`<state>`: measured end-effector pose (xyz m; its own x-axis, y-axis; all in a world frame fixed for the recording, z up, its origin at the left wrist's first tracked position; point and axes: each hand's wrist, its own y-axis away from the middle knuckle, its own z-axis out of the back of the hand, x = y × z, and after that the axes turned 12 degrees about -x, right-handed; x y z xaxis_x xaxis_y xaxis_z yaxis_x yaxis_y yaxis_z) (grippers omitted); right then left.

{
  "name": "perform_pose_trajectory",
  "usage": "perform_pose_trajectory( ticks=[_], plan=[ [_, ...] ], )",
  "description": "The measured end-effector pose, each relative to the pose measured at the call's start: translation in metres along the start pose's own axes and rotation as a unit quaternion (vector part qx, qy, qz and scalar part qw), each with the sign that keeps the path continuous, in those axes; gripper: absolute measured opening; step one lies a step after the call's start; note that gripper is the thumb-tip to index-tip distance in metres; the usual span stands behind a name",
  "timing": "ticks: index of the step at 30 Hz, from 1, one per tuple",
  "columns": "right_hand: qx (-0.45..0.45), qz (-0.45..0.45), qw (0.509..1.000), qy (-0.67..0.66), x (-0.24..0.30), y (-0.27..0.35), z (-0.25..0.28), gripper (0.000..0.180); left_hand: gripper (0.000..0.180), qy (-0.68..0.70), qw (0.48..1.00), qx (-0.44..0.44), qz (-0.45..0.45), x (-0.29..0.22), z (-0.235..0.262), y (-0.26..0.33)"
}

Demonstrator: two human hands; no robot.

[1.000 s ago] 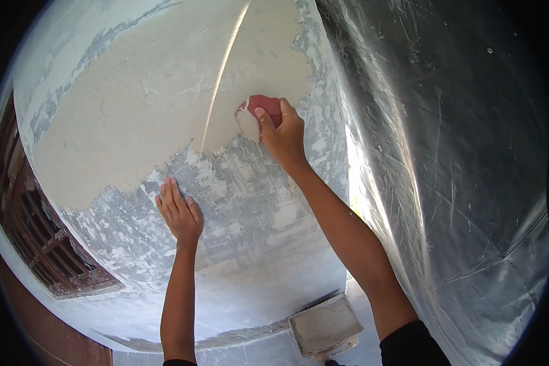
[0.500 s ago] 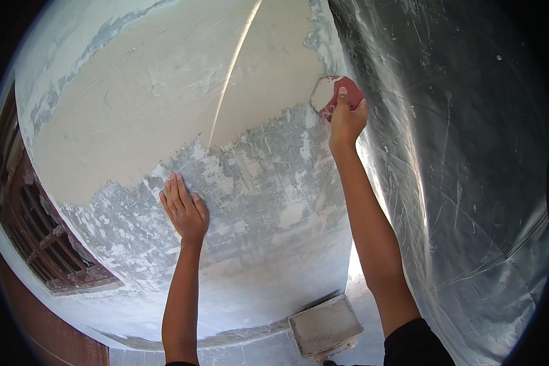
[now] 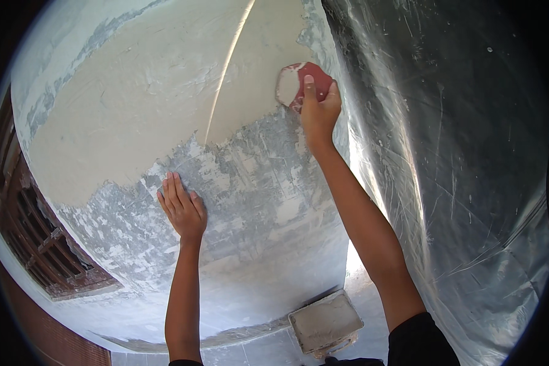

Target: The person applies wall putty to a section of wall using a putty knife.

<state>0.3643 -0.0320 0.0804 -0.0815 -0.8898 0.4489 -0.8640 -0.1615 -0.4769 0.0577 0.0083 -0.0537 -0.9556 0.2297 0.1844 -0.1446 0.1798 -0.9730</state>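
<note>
My right hand (image 3: 319,108) is raised high on the wall (image 3: 256,201) and grips a small red-handled scraper (image 3: 299,85) whose blade, smeared with pale plaster, lies against the wall near its right edge. My left hand (image 3: 182,207) rests flat on the wall lower down, fingers together and pointing up, holding nothing. The upper wall carries a smooth cream coat of plaster (image 3: 134,110); below it the surface is grey and patchy.
Clear plastic sheeting (image 3: 457,171) hangs along the right side. A square board loaded with grey plaster (image 3: 326,321) lies on the floor below. A dark wooden lattice window (image 3: 36,244) sits at the left edge.
My right hand swept the scraper rightward along the wall to the plastic's edge, then eased slightly back left. My left hand stayed pressed in about the same spot.
</note>
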Motion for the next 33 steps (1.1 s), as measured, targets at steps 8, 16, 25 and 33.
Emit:
perform_pose_trajectory(
  ticks=[8, 16, 25, 33],
  plan=[
    [-0.036, -0.147, 0.988, 0.026, -0.016, -0.046, 0.006, 0.023, 0.051, 0.003, 1.0, -0.002, -0.002, 0.0, -0.003, 0.001],
    [0.247, 0.1, 0.958, 0.105, -0.007, 0.05, -0.017, 0.039, 0.052, 0.006, 1.0, 0.005, 0.006, -0.002, 0.001, 0.001],
    [-0.017, -0.093, 0.992, 0.081, -0.03, -0.01, 0.064, 0.033, 0.059, 0.026, 0.998, 0.064, 0.003, -0.001, 0.012, 0.028],
    [0.015, -0.199, 0.976, 0.083, -0.047, 0.021, 0.146, 0.024, 0.062, 0.089, 0.991, 0.089, 0.049, -0.029, 0.021, 0.061]
  ],
)
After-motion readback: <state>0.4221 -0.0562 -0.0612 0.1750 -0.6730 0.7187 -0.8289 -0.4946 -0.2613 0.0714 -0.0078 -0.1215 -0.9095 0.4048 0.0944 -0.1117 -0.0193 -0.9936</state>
